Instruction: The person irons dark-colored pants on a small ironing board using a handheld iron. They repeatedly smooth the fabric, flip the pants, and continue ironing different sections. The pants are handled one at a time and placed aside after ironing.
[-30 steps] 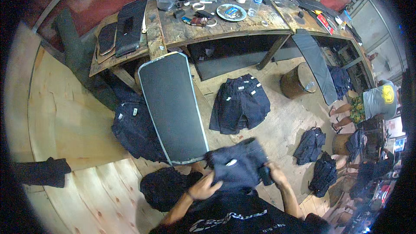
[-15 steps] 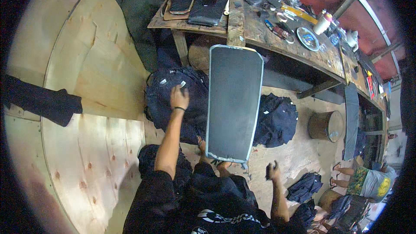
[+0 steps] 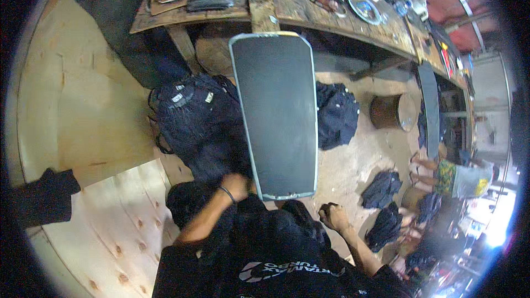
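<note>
In front of me a long padded board (image 3: 274,116) with a dark grey top and pale edges juts from the workbench. A heap of dark garments (image 3: 190,116) with white tags lies left of it. My left hand (image 3: 236,186), smeared by motion, is at the heap's near end, close to the board's left corner; its fingers and any hold on the dark cloth beside it cannot be made out. My right hand (image 3: 334,218) is raised to the right of the board's near end, fingers curled; what they hold, if anything, is hidden.
A second dark heap (image 3: 337,116) lies right of the board, near a round wooden stool (image 3: 393,112). The bench (image 3: 342,19) carries a bowl (image 3: 364,8), tools and flat dark pieces. Plywood panels (image 3: 118,226) stand left. Another person (image 3: 458,179) is at the far right.
My left hand has come off the top of the left heap and back toward my body. My right hand has shifted slightly left and up. The whole view has turned.
</note>
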The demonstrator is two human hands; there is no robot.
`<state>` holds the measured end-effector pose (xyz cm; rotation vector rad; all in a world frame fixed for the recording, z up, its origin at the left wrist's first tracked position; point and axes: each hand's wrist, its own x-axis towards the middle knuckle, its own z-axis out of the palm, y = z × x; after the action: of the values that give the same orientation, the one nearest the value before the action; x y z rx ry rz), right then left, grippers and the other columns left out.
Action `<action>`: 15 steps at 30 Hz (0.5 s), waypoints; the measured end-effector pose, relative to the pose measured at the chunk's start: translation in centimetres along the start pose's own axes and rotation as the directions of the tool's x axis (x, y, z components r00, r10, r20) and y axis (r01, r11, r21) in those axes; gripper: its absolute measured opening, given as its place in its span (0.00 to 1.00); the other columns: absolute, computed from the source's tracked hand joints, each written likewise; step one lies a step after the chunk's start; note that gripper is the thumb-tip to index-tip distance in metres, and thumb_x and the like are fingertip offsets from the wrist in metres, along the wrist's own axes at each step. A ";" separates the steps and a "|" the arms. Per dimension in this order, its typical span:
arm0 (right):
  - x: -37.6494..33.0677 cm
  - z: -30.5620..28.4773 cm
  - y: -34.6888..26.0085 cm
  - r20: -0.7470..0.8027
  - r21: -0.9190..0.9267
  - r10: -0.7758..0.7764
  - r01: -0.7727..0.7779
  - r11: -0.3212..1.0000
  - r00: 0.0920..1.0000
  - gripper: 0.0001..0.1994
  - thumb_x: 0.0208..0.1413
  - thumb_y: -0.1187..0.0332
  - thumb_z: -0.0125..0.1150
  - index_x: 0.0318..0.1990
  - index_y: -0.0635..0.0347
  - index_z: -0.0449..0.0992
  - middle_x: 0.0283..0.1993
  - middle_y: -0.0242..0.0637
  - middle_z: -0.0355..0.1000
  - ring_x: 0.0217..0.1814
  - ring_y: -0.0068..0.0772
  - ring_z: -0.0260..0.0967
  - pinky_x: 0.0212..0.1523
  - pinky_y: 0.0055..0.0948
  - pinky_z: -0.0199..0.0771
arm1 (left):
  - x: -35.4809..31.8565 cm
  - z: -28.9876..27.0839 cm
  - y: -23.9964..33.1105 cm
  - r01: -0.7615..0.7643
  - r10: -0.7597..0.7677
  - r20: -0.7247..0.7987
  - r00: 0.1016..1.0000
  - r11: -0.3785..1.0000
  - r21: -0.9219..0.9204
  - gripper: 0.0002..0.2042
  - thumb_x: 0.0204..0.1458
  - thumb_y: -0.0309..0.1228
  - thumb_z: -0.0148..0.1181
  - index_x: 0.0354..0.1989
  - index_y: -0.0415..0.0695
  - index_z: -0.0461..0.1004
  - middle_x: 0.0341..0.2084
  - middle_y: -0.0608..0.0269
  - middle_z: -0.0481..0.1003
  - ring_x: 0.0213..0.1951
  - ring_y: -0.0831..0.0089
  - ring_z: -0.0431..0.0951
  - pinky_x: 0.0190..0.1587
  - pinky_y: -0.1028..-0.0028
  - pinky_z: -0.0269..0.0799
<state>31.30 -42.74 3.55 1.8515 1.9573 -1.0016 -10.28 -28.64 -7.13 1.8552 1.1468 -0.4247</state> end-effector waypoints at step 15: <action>6.4 -9.3 -3.9 0.201 0.118 -0.036 0.013 0.993 0.979 0.26 0.65 0.42 0.64 0.54 0.56 0.80 0.43 0.56 0.83 0.50 0.64 0.82 0.49 0.57 0.80 | -8.2 -4.4 9.1 -0.282 0.332 -0.460 0.824 0.943 0.177 0.33 0.53 0.67 0.66 0.38 0.43 0.83 0.23 0.53 0.81 0.28 0.55 0.83 0.36 0.57 0.75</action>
<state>29.05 -31.65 7.50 1.7095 1.8415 -1.2821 -7.52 -31.12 5.33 2.2672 1.1238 0.1900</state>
